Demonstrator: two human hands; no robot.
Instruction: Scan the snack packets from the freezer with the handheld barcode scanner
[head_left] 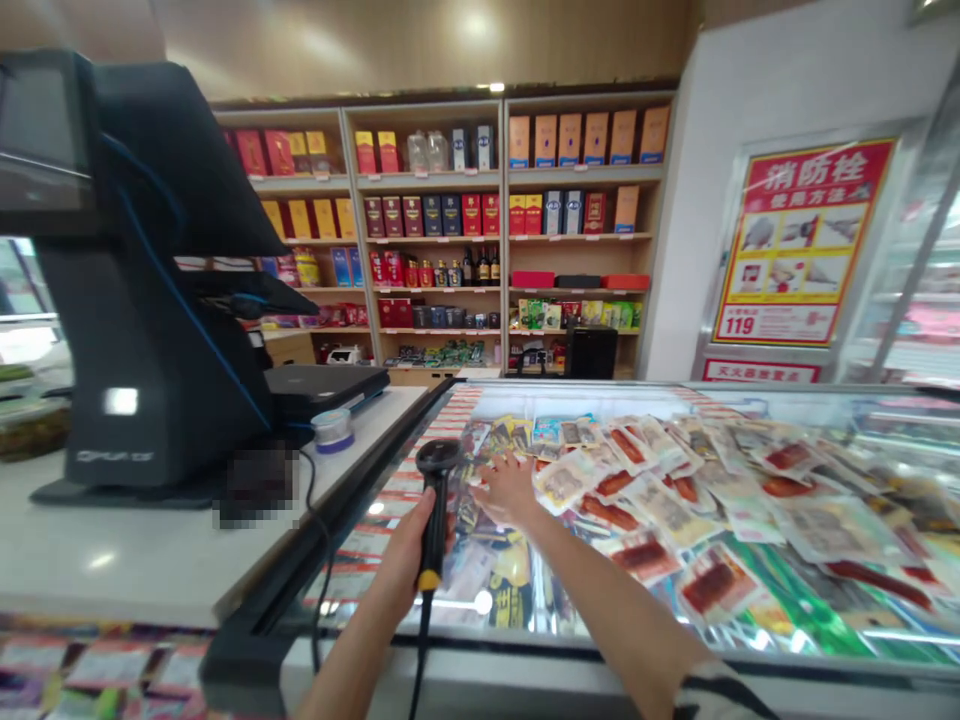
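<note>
My left hand (411,540) is closed around the handle of a black barcode scanner (435,510). The scanner stands upright with its head at the top, and a yellow band marks where the cable leaves its base. Just to the right, my right hand (508,488) reaches over the display case, its fingers spread above small dark packets. A whitish bit shows by its fingertips, too blurred to name. Beside that hand lie clear vacuum packs of reddish meat (611,512), several of them overlapping. A yellow-and-black packet (511,585) is below my right wrist.
The glass-fronted display case (247,655) spans the front and right. On the left counter (150,560) stand a dark point-of-sale terminal (150,330), a flat black scale (322,385) and a small round tub (332,430). Shelves (431,240) of boxed goods line the back wall.
</note>
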